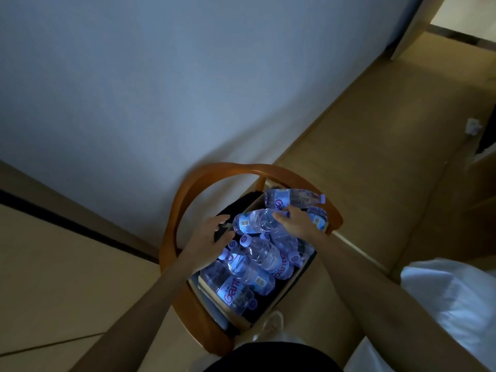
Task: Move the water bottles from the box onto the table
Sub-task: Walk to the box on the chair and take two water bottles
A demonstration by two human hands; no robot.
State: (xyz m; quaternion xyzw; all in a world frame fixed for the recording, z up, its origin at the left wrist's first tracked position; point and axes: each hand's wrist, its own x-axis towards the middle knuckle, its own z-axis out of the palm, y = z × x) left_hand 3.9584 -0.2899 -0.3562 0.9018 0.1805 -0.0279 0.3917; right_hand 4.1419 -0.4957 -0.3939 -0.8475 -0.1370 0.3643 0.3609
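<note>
A cardboard box (233, 316) sits on a wooden chair and holds several clear water bottles with purple caps and labels. One bottle (255, 221) lies across the top of the pile. My right hand (295, 220) lies on its right end with fingers curled over it. My left hand (212, 233) reaches toward its left end, fingers spread and loosely bent, thumb close to the bottle's base. Another bottle (292, 197) lies on the box's far edge. No table is in view.
The round-backed wooden chair (188, 189) stands against a pale wall (161, 89). Beige floor (375, 157) stretches right toward a doorway. A white bed edge (451, 291) is at lower right. A shoe (271, 326) shows under the chair.
</note>
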